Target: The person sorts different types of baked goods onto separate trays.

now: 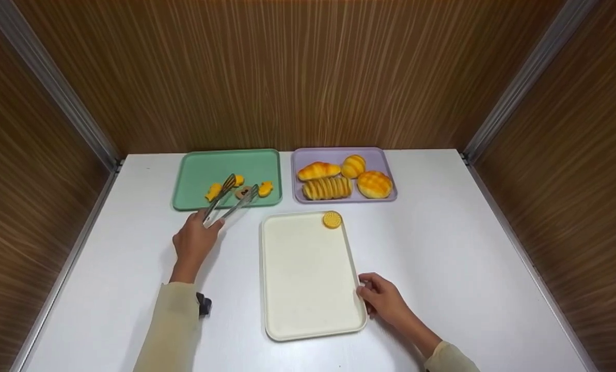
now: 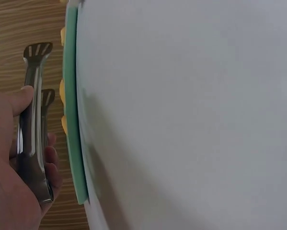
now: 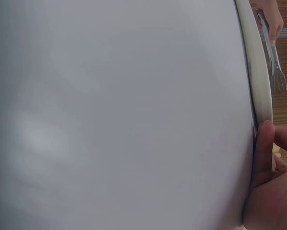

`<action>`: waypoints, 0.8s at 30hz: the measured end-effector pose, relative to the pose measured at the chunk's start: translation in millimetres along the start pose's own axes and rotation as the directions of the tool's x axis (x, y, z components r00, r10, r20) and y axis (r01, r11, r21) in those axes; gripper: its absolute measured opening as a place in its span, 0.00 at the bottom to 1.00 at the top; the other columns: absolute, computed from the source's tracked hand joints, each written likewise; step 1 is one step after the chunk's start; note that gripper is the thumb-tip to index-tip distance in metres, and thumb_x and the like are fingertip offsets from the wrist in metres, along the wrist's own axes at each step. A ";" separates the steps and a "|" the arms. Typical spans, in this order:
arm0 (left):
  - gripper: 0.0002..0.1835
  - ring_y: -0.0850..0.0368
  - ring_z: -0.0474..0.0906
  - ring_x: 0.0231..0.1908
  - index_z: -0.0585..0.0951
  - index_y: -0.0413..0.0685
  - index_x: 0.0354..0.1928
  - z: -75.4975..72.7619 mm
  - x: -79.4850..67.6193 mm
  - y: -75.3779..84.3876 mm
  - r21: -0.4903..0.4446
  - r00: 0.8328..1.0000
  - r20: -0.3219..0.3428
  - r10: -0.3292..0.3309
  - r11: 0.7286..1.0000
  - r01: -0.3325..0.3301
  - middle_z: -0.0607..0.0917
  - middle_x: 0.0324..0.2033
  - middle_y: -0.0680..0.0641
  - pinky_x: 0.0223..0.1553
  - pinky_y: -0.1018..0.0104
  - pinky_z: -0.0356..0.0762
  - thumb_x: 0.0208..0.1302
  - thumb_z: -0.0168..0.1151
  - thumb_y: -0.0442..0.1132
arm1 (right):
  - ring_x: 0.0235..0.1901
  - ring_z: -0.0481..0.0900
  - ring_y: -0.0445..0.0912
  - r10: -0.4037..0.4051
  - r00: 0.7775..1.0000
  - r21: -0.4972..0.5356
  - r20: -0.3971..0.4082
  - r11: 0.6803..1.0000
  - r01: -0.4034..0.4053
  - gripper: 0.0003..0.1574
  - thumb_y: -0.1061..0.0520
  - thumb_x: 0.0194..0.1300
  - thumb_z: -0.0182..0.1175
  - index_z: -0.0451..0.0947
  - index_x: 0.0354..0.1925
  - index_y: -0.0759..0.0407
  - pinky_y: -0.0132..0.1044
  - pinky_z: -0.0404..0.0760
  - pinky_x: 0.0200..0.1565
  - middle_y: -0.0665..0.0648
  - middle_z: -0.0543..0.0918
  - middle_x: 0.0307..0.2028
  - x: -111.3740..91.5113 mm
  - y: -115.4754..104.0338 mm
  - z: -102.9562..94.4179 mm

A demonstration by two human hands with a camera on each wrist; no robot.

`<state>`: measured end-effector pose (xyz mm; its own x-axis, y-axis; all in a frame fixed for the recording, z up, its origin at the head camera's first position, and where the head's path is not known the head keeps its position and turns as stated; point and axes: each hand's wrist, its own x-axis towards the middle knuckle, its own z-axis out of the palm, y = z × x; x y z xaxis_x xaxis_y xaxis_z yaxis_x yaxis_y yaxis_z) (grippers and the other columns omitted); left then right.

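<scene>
My left hand [image 1: 195,240] holds metal tongs [image 2: 29,129], whose two arms stand spread over the front of the green tray [image 1: 199,168]. Below and between the tips lie a brown round cookie [image 1: 242,193] with a dark mark and small yellow pieces, one of them a yellow piece [image 1: 265,188] to the right. At the cream tray's [image 1: 313,274] right edge, my right hand [image 1: 388,300] pinches the rim near the front corner. A round yellow dimpled cookie [image 1: 332,219] sits in that tray's far right corner. The tongs' tips appear apart from the cookies.
Behind the cream tray is a purple tray [image 1: 344,199] with a croissant [image 1: 319,170], a ridged loaf [image 1: 327,188], a striped roll [image 1: 353,166] and a round bun [image 1: 374,184]. Wood-grain panels [image 1: 287,77] enclose the white table [image 1: 442,237] at the back and sides.
</scene>
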<state>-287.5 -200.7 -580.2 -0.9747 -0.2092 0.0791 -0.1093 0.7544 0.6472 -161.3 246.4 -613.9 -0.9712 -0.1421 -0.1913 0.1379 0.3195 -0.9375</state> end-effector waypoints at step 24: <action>0.32 0.47 0.80 0.57 0.76 0.49 0.66 25.7 -68.9 73.8 0.052 0.972 0.120 0.202 0.976 -0.210 0.84 0.54 0.48 0.50 0.41 0.70 0.64 0.68 0.55 | 0.18 0.73 0.42 0.011 1.000 0.009 -0.014 1.000 -0.011 0.21 0.62 0.70 0.61 0.74 0.59 0.69 0.33 0.75 0.18 0.53 0.74 0.27 1.1 1.8 0.8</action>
<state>-233.5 -114.6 -557.4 -0.9929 0.0241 0.1166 0.0873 0.8127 0.5760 -162.0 246.1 -616.0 -0.9721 -0.1255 -0.1980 0.1506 0.3129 -0.9378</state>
